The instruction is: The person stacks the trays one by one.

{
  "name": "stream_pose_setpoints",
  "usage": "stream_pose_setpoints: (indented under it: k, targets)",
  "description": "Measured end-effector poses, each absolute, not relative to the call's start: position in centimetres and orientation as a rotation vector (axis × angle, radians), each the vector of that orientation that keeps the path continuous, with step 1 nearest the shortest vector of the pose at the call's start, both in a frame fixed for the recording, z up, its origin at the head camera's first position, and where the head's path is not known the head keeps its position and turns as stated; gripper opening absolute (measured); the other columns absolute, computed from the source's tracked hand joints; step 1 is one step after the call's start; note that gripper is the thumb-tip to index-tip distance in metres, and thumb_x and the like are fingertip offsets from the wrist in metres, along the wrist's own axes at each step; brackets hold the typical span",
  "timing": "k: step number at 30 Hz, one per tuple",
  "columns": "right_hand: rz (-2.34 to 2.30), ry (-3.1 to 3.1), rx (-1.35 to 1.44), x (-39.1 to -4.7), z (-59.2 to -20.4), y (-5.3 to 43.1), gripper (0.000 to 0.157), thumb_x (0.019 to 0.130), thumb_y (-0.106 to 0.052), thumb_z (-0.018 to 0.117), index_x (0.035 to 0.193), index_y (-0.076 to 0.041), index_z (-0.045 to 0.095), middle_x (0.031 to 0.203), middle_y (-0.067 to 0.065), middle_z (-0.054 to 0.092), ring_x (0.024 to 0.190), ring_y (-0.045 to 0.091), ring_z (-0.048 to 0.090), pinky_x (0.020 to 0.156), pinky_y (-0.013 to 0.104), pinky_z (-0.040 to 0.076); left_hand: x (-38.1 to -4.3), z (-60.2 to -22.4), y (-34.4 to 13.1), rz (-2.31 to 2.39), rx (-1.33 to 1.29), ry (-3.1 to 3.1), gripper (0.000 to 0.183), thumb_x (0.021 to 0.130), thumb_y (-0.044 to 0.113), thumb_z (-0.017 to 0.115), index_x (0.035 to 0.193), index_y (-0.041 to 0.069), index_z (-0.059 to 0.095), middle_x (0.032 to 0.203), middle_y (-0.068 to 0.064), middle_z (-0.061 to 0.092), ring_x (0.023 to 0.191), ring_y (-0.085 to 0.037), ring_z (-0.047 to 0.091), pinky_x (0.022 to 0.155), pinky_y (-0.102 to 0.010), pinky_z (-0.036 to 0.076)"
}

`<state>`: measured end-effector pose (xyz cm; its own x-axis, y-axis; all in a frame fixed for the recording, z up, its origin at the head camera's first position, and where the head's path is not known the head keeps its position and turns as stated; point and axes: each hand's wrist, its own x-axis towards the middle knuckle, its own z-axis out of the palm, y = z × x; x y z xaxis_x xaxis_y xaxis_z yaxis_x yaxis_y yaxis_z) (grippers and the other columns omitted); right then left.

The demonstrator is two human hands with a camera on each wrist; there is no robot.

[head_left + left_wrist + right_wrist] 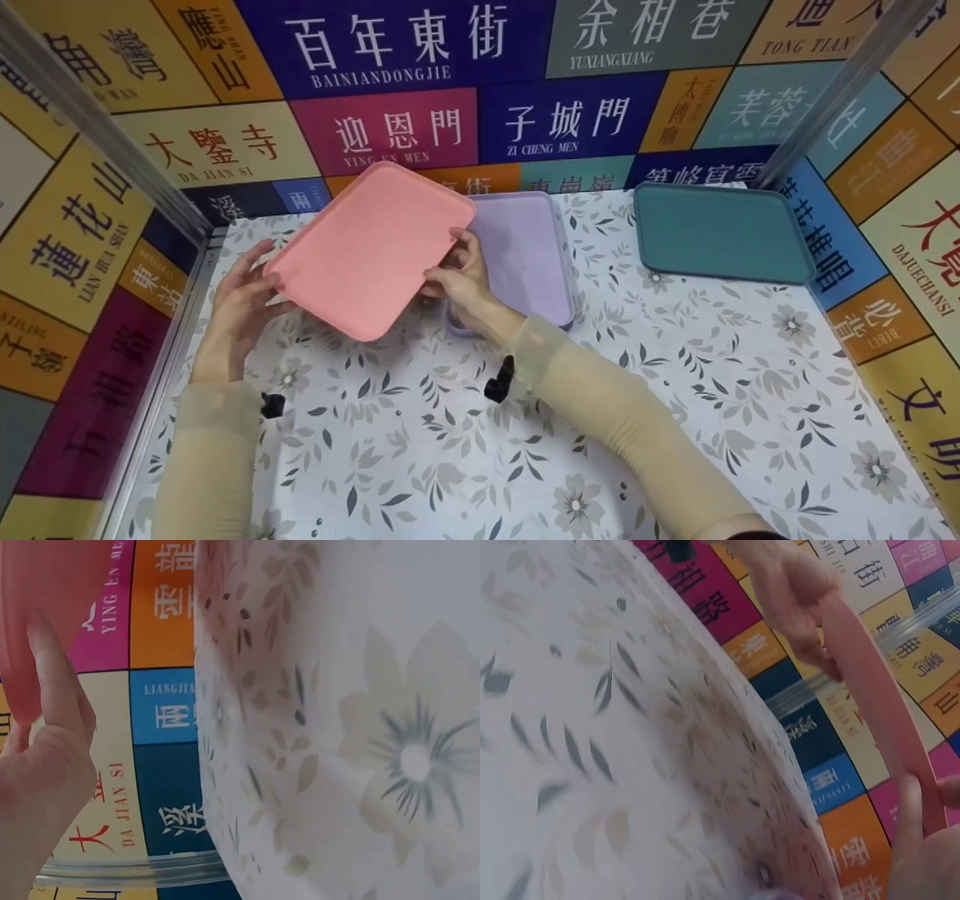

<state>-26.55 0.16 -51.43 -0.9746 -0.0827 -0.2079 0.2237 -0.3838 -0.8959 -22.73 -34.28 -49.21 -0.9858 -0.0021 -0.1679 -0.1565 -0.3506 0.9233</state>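
Note:
A pink rectangular tray [375,251] is held up off the table, tilted, between both hands. My left hand [241,311] grips its left corner, with fingers and thumb at the rim. On the opposite edge, my right hand [465,281] pinches the tray between thumb and fingers. The right wrist view shows the pink tray [881,701] nearly edge-on, lifted over the patterned cloth, with a hand at each end. Partly covered by the pink tray and the right hand, a purple tray [525,255] lies on the table.
A dark green tray [724,234] lies at the back right of the table. Flower-patterned cloth [420,450] covers the tabletop. Panels with printed signs [405,45] stand behind and at both sides, with clear rails at the corners.

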Motion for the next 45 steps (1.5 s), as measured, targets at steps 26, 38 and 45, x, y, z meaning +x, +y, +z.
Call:
stream_pose_setpoints:
  k: [26,38,45]
  targets:
    - [-2.08,1.591,-0.209,-31.1,-50.0,9.8,0.088,0.09,0.02,0.066,0.168,-0.015,0.047,0.135,0.01,0.069,0.084,0.018,0.078,0.079,0.037,0.068,-25.0,-49.0,-30.5,2.041,0.07,1.783,0.076,0.1,-0.014,0.069,0.168,0.014,0.048,0.14,0.0,0.072,0.109,-0.017,0.078,0.075,-0.037,0.071]
    - [-2.05,1.732,-0.246,-30.7,-49.4,13.5,0.091,0.087,0.026,0.066,0.17,-0.003,0.043,0.158,0.021,0.056,0.107,0.019,0.073,0.08,0.027,0.068,-26.4,-50.3,-26.4,2.092,0.081,1.797,0.079,0.101,-0.015,0.064,0.171,0.016,0.044,0.142,-0.002,0.069,0.104,-0.016,0.078,0.075,-0.033,0.07]
    - [-2.053,1.785,-0.241,-30.7,-49.7,16.1,0.092,0.088,0.025,0.067,0.171,-0.001,0.04,0.16,0.026,0.054,0.111,0.018,0.073,0.082,0.025,0.068,-27.3,-50.6,-23.7,2.035,0.076,1.848,0.077,0.101,-0.008,0.069,0.169,0.02,0.049,0.154,-0.004,0.063,0.113,-0.019,0.075,0.077,-0.034,0.07]
